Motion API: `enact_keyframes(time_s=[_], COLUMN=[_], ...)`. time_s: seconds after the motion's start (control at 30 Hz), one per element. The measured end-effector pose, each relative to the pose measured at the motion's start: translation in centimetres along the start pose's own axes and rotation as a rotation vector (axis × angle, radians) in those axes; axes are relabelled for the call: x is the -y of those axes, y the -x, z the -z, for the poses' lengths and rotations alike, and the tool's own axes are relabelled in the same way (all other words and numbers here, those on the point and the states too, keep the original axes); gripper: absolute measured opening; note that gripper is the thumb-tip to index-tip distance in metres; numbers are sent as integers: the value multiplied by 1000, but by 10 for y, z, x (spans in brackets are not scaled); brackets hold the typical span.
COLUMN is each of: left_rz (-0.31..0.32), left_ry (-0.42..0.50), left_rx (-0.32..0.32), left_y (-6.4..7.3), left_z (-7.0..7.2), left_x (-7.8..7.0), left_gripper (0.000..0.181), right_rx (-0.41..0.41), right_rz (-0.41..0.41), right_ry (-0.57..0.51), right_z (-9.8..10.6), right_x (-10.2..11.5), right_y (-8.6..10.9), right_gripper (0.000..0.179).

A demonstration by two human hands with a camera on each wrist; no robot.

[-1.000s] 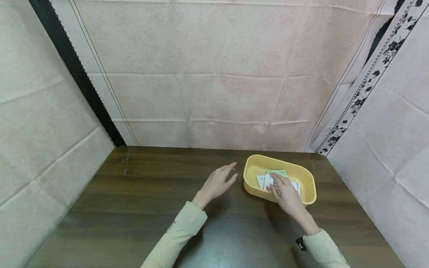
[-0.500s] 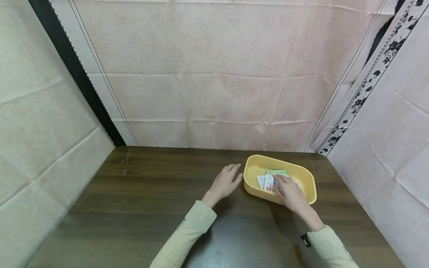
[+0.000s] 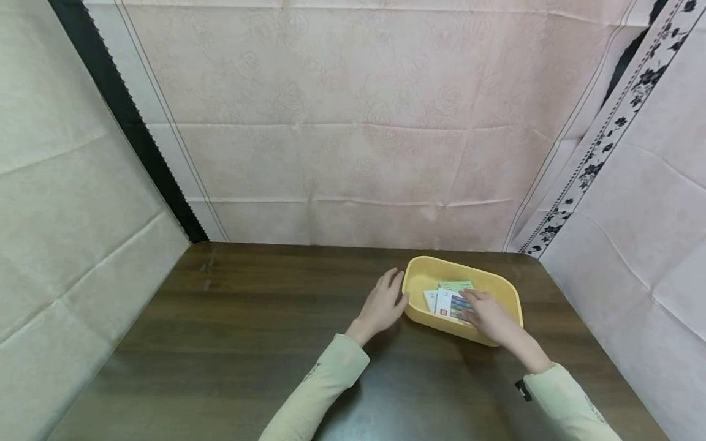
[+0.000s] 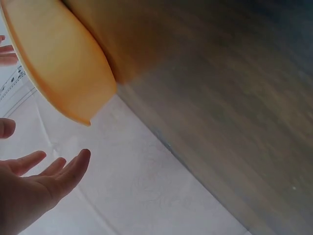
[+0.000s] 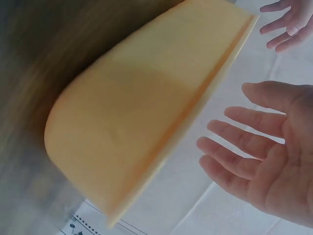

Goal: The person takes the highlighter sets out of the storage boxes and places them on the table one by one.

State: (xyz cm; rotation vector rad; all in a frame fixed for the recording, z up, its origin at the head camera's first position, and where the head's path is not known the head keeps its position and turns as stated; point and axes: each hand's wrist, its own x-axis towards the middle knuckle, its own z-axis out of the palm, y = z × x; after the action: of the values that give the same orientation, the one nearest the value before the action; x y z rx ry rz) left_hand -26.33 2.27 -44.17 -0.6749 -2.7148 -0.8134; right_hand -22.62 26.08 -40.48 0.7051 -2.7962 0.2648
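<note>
A yellow plastic basin (image 3: 460, 268) stands on the dark wooden table toward the back right. Inside it lie a flat white packet with a coloured picture (image 3: 452, 304), a green-topped flat piece (image 3: 456, 285) and another white piece (image 3: 431, 299); their exact kind is too small to tell. My left hand (image 3: 382, 304) is beside the basin's left end, fingers apart and relaxed; whether it touches the rim I cannot tell. Over the basin's right part is my right hand (image 3: 493, 315), partly hiding the contents. In the right wrist view its fingers (image 5: 239, 134) are spread and hold nothing.
Dark wooden table top (image 3: 248, 343) extends left of and in front of the basin. Pale cloth (image 3: 353, 159) hangs behind it, with more cloth (image 3: 634, 294) on the right side and on the left side. A small black object (image 3: 523, 390) sits at the right cuff.
My left hand has moved right, up to the basin's left end. My right hand has shifted right over the basin, showing more of the white packet's picture.
</note>
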Motion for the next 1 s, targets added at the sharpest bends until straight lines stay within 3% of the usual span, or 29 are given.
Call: enact_keyframes(time_s=[0.37,1.0], left_rz=[34,74], left_ry=[10,-36], left_rx=[58,156], left_y=[-2,-8], left_z=[-6,-22], left_x=[1,5], left_gripper=[50,54], right_rx=[106,162], right_rz=[21,65], right_ry=[10,-16], right_z=[18,7], right_x=[-17,-31], right_y=[-12,-20], right_gripper=[34,33])
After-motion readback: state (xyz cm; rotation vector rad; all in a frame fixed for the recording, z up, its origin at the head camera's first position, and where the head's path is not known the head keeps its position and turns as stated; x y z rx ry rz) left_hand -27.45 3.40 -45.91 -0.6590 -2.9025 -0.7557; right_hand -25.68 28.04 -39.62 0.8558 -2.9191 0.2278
